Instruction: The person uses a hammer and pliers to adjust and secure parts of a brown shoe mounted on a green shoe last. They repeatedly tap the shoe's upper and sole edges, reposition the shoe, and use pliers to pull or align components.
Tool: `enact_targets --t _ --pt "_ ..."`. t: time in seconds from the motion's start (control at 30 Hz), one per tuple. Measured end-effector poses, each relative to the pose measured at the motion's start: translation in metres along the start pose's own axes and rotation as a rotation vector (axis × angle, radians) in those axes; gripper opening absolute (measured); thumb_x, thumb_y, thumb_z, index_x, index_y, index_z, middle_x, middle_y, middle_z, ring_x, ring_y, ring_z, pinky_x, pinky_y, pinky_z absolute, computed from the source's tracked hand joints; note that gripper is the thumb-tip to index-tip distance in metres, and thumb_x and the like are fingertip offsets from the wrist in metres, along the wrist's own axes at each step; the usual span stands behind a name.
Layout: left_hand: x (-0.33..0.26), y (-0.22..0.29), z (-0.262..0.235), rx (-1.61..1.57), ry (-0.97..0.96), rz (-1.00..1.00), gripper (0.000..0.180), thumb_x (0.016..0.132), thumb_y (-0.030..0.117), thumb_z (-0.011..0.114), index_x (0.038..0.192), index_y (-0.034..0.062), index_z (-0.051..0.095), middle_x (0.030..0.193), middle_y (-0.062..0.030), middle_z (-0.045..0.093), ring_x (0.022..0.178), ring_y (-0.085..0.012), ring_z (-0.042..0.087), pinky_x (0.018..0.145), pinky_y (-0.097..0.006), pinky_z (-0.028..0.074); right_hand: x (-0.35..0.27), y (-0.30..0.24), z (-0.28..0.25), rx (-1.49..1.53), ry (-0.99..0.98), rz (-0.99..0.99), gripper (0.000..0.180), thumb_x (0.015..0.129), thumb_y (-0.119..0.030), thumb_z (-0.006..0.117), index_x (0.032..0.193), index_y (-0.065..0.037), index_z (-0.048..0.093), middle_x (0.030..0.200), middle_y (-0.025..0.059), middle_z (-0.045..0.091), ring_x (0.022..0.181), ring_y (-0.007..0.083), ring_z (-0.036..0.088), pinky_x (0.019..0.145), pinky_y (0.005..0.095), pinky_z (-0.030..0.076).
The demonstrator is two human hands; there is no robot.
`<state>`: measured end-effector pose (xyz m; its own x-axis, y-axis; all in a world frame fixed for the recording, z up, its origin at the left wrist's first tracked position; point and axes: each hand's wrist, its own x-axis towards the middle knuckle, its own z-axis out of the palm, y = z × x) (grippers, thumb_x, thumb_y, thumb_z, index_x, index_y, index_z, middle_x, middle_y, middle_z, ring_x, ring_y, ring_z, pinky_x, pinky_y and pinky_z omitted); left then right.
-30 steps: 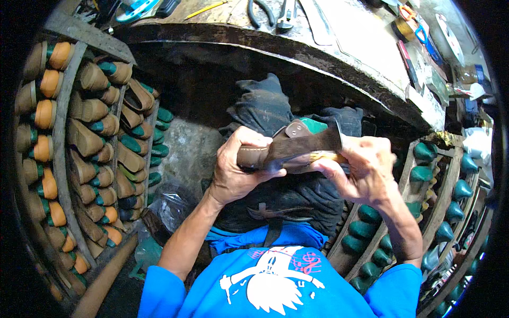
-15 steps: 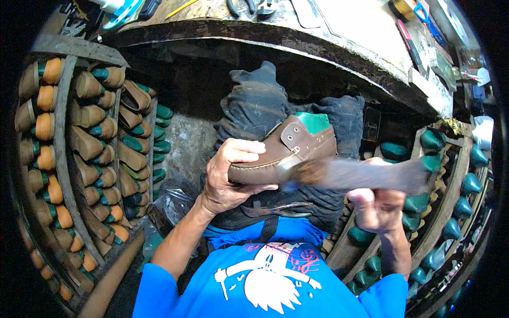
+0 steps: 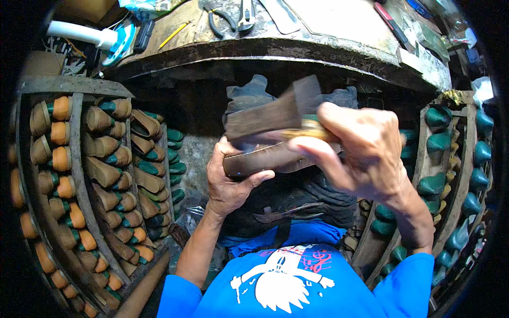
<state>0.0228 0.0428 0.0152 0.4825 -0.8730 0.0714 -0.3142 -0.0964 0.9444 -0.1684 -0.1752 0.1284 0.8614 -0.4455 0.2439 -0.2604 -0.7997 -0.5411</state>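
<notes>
My left hand (image 3: 229, 183) grips a brown leather shoe (image 3: 265, 159) held up in front of my chest, its sole side toward me. Just above the shoe, my right hand (image 3: 360, 148) is closed on a flat brown wooden tool (image 3: 273, 114); its handle end is hidden under my fingers. The tool lies across the top of the shoe; whether it touches the shoe is not clear. Below both hands my lap is covered by dark cloth (image 3: 297, 204).
A worn workbench (image 3: 318, 42) curves across the top, with pliers (image 3: 222, 18) and a yellow pencil (image 3: 173, 36) on it. Racks of brown shoes on orange and green lasts (image 3: 90, 175) stand at my left. Green lasts (image 3: 450, 153) fill racks at my right.
My right hand has swung the wooden tool from low on the right up over the shoe. My left hand has turned the shoe and raised it closer to the camera.
</notes>
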Motion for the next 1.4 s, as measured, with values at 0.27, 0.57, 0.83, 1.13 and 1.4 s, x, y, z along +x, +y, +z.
enact_targets --t 0.27,0.57,0.83,1.13,1.4 --pt "-0.001 -0.012 -0.001 -0.145 0.013 0.161 0.067 0.077 0.019 0.109 0.124 0.0042 0.064 0.127 -0.0168 0.073 0.119 -0.026 0.074 0.104 -0.04 0.062 -0.075 0.028 0.007 0.097 0.089 0.389 0.036 0.107 -0.034 0.081 0.088 -0.007 0.069 0.063 0.0134 0.064 0.053 0.0309 0.067 0.052 0.0416 0.049" --pt "0.047 0.144 -0.007 0.121 0.036 0.372 0.056 0.078 0.011 0.106 0.12 0.0035 0.069 0.117 -0.0128 0.075 0.104 -0.0198 0.076 0.094 -0.034 0.062 -0.189 0.035 0.058 0.638 0.448 0.867 0.048 0.119 -0.041 0.068 0.088 -0.005 0.065 0.061 -0.0003 0.051 0.053 0.0071 0.048 0.05 0.0328 0.035" --pt "0.102 0.141 0.092 0.624 -0.518 0.453 0.098 0.084 0.061 0.094 0.156 0.0056 0.056 0.138 -0.019 0.07 0.136 -0.0397 0.065 0.128 -0.066 0.041 -0.247 0.071 0.066 0.754 0.694 1.341 0.065 0.119 -0.063 0.056 0.089 -0.005 0.064 0.058 -0.0022 0.049 0.043 0.0073 0.042 0.039 0.0265 0.031" --pt "0.082 0.048 0.105 0.738 -0.351 0.528 0.076 0.065 0.019 0.095 0.131 -0.005 0.068 0.122 -0.0202 0.067 0.12 -0.0386 0.065 0.109 -0.05 0.049 -0.199 0.06 -0.045 0.563 0.73 0.726 0.054 0.124 -0.047 0.053 0.103 -0.002 0.073 0.065 -0.0058 0.05 0.053 0.0023 0.039 0.05 0.0236 0.026" --pt "0.082 0.051 0.106 0.786 -0.369 0.517 0.062 0.065 0.017 0.09 0.12 -0.0028 0.069 0.114 -0.0188 0.065 0.117 -0.0375 0.065 0.11 -0.052 0.048 -0.122 0.09 -0.049 -0.205 0.171 0.391 0.04 0.109 -0.044 0.078 0.093 -0.007 0.074 0.068 0.0162 0.065 0.056 0.0336 0.068 0.054 0.0459 0.05"
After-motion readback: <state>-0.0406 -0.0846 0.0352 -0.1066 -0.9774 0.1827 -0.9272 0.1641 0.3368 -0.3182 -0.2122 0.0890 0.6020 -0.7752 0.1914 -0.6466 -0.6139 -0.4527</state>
